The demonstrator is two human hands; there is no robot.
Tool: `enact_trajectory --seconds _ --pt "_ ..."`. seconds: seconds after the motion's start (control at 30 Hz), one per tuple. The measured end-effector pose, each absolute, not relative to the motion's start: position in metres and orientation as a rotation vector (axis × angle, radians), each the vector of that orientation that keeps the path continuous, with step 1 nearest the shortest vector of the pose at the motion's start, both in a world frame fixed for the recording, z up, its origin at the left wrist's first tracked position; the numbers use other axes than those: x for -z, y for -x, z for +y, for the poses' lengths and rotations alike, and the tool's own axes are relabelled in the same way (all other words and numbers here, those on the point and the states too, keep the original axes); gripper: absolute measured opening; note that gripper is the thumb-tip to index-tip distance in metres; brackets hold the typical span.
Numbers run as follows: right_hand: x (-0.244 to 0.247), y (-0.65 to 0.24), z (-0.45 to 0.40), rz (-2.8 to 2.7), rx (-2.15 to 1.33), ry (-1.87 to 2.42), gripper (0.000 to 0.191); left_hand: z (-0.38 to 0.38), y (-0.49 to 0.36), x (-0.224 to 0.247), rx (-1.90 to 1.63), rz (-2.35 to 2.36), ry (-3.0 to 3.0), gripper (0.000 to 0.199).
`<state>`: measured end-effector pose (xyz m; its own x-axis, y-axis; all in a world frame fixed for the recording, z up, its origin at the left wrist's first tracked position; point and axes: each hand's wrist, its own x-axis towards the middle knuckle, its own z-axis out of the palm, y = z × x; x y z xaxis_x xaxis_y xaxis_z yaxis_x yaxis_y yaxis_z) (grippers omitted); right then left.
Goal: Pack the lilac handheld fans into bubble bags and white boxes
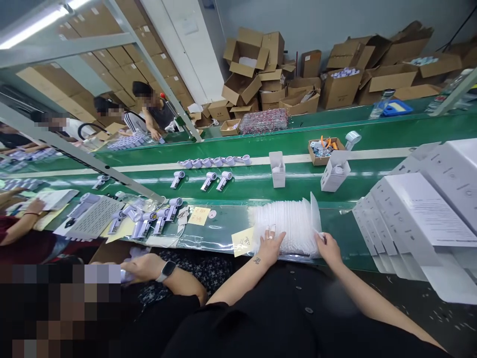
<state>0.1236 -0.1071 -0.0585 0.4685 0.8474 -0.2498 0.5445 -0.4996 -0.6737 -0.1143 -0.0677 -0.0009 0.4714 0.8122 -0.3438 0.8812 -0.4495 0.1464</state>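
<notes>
A long row of white translucent packing sleeves (288, 219) stands on the green bench at its near edge. My left hand (271, 244) lies on the left part of the row with its fingers spread. At the right end, my right hand (328, 247) pinches the lower edge of one sleeve (315, 211), which rises taller than the others. A yellow note (243, 241) with handwriting lies left of my left hand, partly beside the sleeves.
Stacked white boxes (395, 199) fill the right. Two open white boxes (277, 171) stand on the green conveyor (253, 184), near several lavender handheld fans (224, 180). A co-worker's watch-wearing arm (182, 278) is close on the left. A metal post (122, 181) crosses the left side.
</notes>
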Motion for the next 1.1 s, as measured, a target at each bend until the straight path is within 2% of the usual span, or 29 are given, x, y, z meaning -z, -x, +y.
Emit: enact_trajectory --seconds 0.13,0.27,0.37,0.47,0.57,0.7,0.8,0.83,0.9,0.97,1.03,1.1 --pt "0.061 -0.121 -0.106 -1.148 -0.716 2.198 0.044 -0.059 0.109 -0.004 0.368 1.481 -2.377 0.079" --pt "0.061 -0.128 -0.103 -1.169 -0.681 2.153 0.036 -0.056 0.11 -0.015 0.393 1.523 -2.332 0.085" --pt "0.055 -0.138 -0.107 -1.17 -0.613 2.105 0.038 -0.056 0.11 -0.03 0.266 1.531 -2.307 0.089" --pt "0.039 -0.145 -0.114 -1.202 -0.516 2.023 0.037 -0.062 0.098 -0.055 -0.099 1.459 -2.393 0.069" --pt "0.012 -0.143 -0.119 -1.393 -0.425 1.856 0.025 -0.072 0.074 -0.085 -0.465 1.164 -2.612 0.05" --pt "-0.029 -0.13 -0.122 -1.711 -0.3 1.559 0.015 -0.079 0.049 -0.11 -0.42 0.862 -2.859 0.033" --pt "-0.051 -0.122 -0.123 -1.593 -0.308 1.478 0.012 -0.076 0.054 -0.111 -0.44 1.042 -2.855 0.024" --pt "-0.057 -0.12 -0.122 -1.476 -0.34 1.477 0.02 -0.076 0.059 -0.11 -0.518 1.113 -2.821 0.022" --pt "-0.067 -0.12 -0.119 -1.149 -0.536 1.468 0.044 -0.076 0.071 -0.107 -0.723 1.212 -2.736 0.019" --pt "-0.076 -0.119 -0.114 -0.841 -0.987 1.369 0.055 -0.081 0.079 -0.104 -0.895 1.236 -2.681 0.017" --pt "-0.082 -0.117 -0.106 -0.618 -1.536 1.163 0.057 -0.088 0.081 -0.103 -0.974 1.174 -2.708 0.016" --pt "-0.083 -0.112 -0.098 -0.435 -1.884 1.008 0.051 -0.095 0.081 -0.101 -0.955 1.029 -2.806 0.015"
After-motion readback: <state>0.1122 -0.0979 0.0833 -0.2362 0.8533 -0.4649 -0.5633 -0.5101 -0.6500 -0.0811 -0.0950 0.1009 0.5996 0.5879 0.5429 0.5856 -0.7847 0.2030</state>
